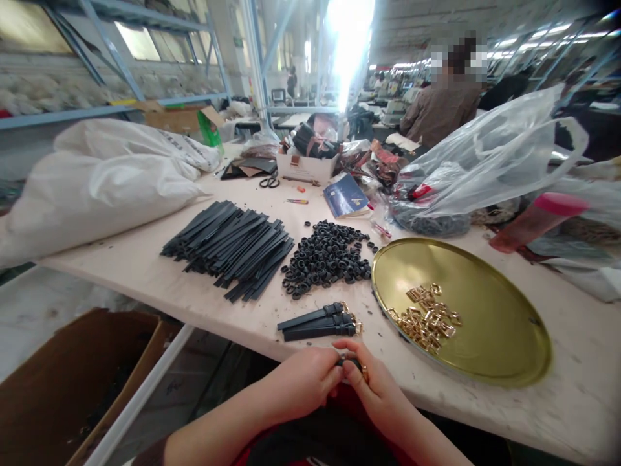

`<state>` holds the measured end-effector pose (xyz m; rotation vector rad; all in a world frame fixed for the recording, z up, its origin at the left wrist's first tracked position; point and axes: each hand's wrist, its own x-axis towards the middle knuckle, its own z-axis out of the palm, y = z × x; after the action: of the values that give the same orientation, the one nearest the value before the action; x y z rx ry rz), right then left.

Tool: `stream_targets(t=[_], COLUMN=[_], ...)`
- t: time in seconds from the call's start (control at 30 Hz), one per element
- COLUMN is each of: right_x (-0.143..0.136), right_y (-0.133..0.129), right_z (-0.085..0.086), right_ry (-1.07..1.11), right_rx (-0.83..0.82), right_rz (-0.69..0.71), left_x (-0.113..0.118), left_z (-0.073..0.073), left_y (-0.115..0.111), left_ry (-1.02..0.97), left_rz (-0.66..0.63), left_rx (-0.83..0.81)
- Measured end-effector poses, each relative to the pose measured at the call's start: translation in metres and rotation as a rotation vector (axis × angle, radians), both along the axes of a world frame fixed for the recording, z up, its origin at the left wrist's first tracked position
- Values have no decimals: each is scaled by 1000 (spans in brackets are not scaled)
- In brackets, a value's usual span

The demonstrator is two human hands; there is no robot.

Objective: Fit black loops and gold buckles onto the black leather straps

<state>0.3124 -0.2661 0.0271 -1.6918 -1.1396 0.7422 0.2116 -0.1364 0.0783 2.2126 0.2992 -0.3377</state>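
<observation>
Close together at the table's near edge, my left hand (313,378) and my right hand (376,385) are closed on one small dark strap (348,360). A bit of gold metal, seemingly a buckle, shows by my right fingers; most of the strap is hidden. Just beyond them lies a small stack of black straps (310,325) with gold buckles at their right ends. Behind that is a heap of small black loops (327,259). Loose gold buckles (429,317) lie on a round gold tray (504,330) to the right.
A pile of flat black strips (228,246) lies on the table's left. Behind are a white sack (111,181), scissors (270,182), a blue booklet (346,195) and a clear plastic bag (475,162). A pink-lidded bottle (538,220) leans at right; a cardboard box (77,375) stands lower left.
</observation>
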Motion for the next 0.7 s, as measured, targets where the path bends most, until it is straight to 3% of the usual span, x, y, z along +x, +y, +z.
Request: stream_targets(t=[0.13, 0.27, 0.37, 0.47, 0.6, 0.7], right_x=[18, 42, 52, 53, 49, 47], right_y=[25, 57, 68, 65, 58, 56], right_z=[0, -11, -28, -42, -46, -43], right_ry=[-240, -520, -511, -397, -244, -235], right_rx=[-52, -18, 17, 59, 81, 105], right_rz=[-107, -255, -311, -358, -401, -414], left_x=[13, 26, 36, 45, 53, 48], left_z=[-6, -10, -15, -26, -38, -31], left_y=[17, 72, 123, 157, 167, 160], left_ry=[-108, -142, -79, -22, -7, -36], left_rz=[14, 207, 392, 486, 515, 501], left_rx=[219, 651, 826, 890, 921, 927])
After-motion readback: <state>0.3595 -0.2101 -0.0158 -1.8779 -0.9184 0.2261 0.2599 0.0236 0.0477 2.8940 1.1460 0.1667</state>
